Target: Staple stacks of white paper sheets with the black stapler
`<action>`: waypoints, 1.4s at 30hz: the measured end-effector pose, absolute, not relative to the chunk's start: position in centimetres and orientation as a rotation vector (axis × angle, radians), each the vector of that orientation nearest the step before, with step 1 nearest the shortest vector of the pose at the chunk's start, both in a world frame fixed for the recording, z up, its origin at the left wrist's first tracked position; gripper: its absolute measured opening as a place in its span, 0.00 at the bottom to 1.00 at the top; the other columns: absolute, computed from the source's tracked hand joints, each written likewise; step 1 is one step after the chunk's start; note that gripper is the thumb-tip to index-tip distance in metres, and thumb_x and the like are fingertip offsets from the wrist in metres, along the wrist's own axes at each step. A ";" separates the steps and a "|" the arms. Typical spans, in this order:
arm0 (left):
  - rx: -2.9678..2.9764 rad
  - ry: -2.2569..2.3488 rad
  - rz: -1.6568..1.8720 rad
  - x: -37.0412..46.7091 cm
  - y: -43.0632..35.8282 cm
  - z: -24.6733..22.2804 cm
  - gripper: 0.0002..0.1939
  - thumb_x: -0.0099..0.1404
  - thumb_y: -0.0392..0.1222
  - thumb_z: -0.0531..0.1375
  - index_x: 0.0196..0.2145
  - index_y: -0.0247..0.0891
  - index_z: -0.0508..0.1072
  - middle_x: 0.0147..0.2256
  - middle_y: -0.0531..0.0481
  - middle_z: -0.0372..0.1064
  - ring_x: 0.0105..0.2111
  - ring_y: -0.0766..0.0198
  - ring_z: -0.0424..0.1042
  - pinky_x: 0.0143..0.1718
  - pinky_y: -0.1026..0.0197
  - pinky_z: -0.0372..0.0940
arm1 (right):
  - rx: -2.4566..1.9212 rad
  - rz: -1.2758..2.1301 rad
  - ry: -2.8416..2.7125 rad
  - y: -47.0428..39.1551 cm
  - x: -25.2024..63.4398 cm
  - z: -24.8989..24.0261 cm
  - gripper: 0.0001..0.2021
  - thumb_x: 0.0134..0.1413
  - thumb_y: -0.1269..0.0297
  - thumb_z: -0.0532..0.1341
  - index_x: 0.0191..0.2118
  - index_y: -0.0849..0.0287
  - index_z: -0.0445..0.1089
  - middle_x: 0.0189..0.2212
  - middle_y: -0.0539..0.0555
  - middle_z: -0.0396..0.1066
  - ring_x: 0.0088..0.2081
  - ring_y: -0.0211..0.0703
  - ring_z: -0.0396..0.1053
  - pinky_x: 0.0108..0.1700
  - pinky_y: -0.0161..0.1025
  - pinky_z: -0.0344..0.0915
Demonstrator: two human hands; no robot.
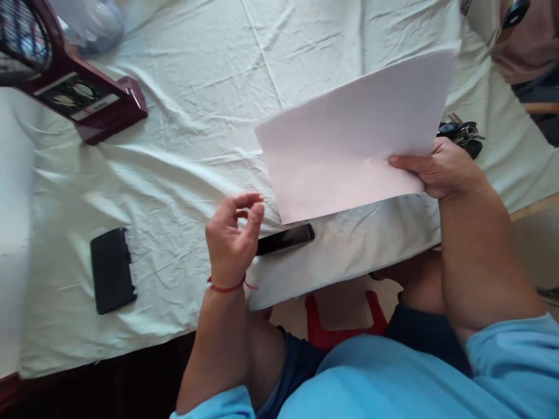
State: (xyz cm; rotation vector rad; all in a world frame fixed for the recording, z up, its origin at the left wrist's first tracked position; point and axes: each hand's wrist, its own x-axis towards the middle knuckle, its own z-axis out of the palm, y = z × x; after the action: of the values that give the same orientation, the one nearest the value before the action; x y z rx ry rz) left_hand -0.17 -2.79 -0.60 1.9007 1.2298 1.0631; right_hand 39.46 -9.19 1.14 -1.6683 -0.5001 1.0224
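Note:
White paper (349,139), perhaps a few sheets, is held above the cloth-covered table at its lower right corner. My right hand (445,169) grips it, thumb on top and the other fingers hidden underneath. Left of the paper, apart from its edge, my left hand (233,233) is raised with curled fingers, the thumb near the fingertips; nothing shows between them. A red string circles the left wrist. Partly behind this hand lies a long black object (286,239), just below the paper's lower left corner.
A black case or device (112,271) lies at the left on the pale tablecloth (183,145). A dark red stand (87,96) and a clear plastic bag (94,26) are at the upper left. Keys (463,135) lie beyond my right hand. A red stool (340,337) shows below.

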 end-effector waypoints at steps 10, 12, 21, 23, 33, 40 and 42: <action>2.402 0.875 0.499 -2.2 -4.7 -0.7 0.11 0.79 0.44 0.71 0.57 0.46 0.87 0.47 0.44 0.88 0.48 0.47 0.86 0.54 0.48 0.81 | -1.670 1.010 -0.493 -10.3 40.6 1.8 0.14 0.46 0.76 0.84 0.37 0.56 0.87 0.50 0.58 0.92 0.51 0.51 0.89 0.54 0.43 0.88; 2.391 0.898 0.527 -2.5 -4.4 -0.8 0.12 0.78 0.44 0.72 0.57 0.46 0.89 0.48 0.44 0.89 0.48 0.47 0.87 0.54 0.49 0.82 | -1.654 1.018 -0.484 -10.3 40.6 1.7 0.16 0.45 0.76 0.86 0.38 0.57 0.87 0.51 0.60 0.92 0.52 0.53 0.89 0.57 0.46 0.89; 2.276 1.061 0.568 -3.7 -3.0 -0.4 0.14 0.74 0.49 0.74 0.54 0.48 0.92 0.52 0.45 0.91 0.53 0.45 0.89 0.59 0.46 0.84 | -1.627 1.008 -0.447 -9.9 40.1 1.9 0.11 0.52 0.83 0.81 0.37 0.61 0.88 0.47 0.61 0.92 0.44 0.46 0.87 0.49 0.41 0.86; 2.245 1.076 0.573 -3.9 -2.7 -0.4 0.14 0.72 0.50 0.75 0.54 0.48 0.92 0.52 0.45 0.91 0.54 0.44 0.88 0.59 0.45 0.83 | -1.645 1.013 -0.452 -9.9 40.0 2.0 0.11 0.52 0.82 0.82 0.37 0.61 0.88 0.47 0.60 0.92 0.44 0.45 0.86 0.48 0.40 0.85; 2.120 1.145 0.681 -3.3 -2.9 -0.5 0.14 0.78 0.57 0.73 0.50 0.47 0.91 0.50 0.44 0.90 0.53 0.46 0.87 0.59 0.45 0.80 | -1.760 1.054 -0.466 -9.6 39.8 2.0 0.10 0.52 0.79 0.82 0.36 0.60 0.88 0.50 0.62 0.92 0.46 0.48 0.86 0.50 0.41 0.84; 2.261 1.234 1.040 -2.2 -3.5 -1.8 0.23 0.88 0.62 0.64 0.61 0.46 0.91 0.63 0.36 0.88 0.69 0.39 0.81 0.79 0.35 0.67 | -1.758 1.053 -0.491 -9.3 39.9 1.6 0.09 0.52 0.79 0.82 0.37 0.60 0.89 0.50 0.61 0.92 0.45 0.46 0.87 0.45 0.38 0.83; 2.316 1.258 1.034 -1.6 -3.8 -2.1 0.29 0.90 0.65 0.58 0.69 0.46 0.88 0.71 0.35 0.83 0.78 0.36 0.74 0.86 0.31 0.57 | -1.753 1.075 -0.495 -9.3 39.8 1.5 0.10 0.51 0.79 0.83 0.37 0.61 0.89 0.51 0.62 0.92 0.45 0.46 0.87 0.47 0.39 0.84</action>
State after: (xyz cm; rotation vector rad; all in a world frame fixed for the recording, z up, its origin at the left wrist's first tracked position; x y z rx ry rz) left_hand -1.61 -3.81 -2.15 2.3159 1.2575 1.0337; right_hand 39.82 -9.34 1.54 -1.7531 -0.4953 1.0753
